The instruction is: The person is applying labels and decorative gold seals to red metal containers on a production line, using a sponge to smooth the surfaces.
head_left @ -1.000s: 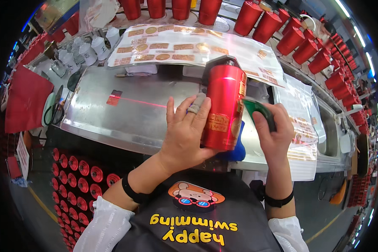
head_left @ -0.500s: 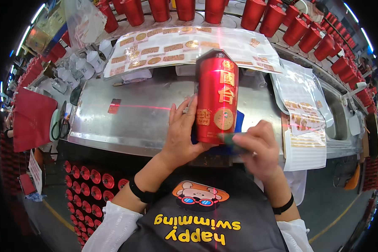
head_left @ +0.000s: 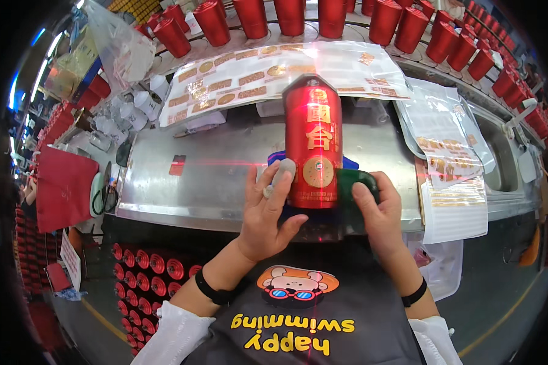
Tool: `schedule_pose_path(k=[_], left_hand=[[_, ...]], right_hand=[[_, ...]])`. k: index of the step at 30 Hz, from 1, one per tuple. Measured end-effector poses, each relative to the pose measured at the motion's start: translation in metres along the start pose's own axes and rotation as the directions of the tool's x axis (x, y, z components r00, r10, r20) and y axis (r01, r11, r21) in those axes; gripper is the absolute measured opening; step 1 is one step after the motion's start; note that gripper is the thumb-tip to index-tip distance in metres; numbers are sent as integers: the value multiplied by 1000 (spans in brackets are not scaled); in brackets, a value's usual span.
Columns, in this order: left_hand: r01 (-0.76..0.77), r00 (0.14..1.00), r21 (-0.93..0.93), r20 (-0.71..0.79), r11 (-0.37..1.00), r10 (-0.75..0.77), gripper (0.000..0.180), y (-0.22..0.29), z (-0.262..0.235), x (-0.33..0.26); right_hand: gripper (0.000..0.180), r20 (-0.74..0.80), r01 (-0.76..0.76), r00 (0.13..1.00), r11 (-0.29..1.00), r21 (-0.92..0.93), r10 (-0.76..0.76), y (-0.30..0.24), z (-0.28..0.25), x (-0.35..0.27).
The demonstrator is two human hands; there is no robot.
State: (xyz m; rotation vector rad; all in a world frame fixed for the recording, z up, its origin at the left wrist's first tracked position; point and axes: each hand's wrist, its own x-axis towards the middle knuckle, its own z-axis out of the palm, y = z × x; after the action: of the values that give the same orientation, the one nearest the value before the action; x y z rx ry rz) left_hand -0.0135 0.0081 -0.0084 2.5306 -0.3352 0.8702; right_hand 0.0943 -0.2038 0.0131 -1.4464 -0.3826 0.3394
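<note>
A red bottle [head_left: 313,128] with gold characters, gold labels and a dark angular top rises in front of me over a blue holder [head_left: 350,163]. At its lower left is my left hand [head_left: 268,210], fingers spread and thumb apart; pale covers show on fingertips beside the bottle. I cannot tell whether they touch it. In my right hand [head_left: 383,213] is a dark green, rounded flat pad [head_left: 365,177], pinched between thumb and fingers at the bottle's lower right. The pad's lower part is blurred.
A metal worktable [head_left: 225,152] lies beneath, crossed by a red light line. Gold label sheets [head_left: 225,82] spread behind the bottle; more sheets [head_left: 453,210] hang at right beside a sink [head_left: 502,173]. Red bottles [head_left: 249,18] line the back. Scissors [head_left: 109,198] are at left.
My left hand has come off the bottle's side and opened lower down. My right hand has shifted outward, showing more of the green pad. The bottle has turned slightly.
</note>
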Motion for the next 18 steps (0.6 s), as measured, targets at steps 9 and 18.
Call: schedule_pose_path(k=[9, 18], left_hand=[[52, 998, 50, 36, 997, -54, 94, 7, 4, 32], [231, 973, -271, 76, 935, -218, 86, 7, 5, 23]], right_hand=[[20, 50, -110, 993, 981, 159, 103, 7, -28, -3], [22, 165, -25, 986, 999, -37, 31, -16, -25, 7]])
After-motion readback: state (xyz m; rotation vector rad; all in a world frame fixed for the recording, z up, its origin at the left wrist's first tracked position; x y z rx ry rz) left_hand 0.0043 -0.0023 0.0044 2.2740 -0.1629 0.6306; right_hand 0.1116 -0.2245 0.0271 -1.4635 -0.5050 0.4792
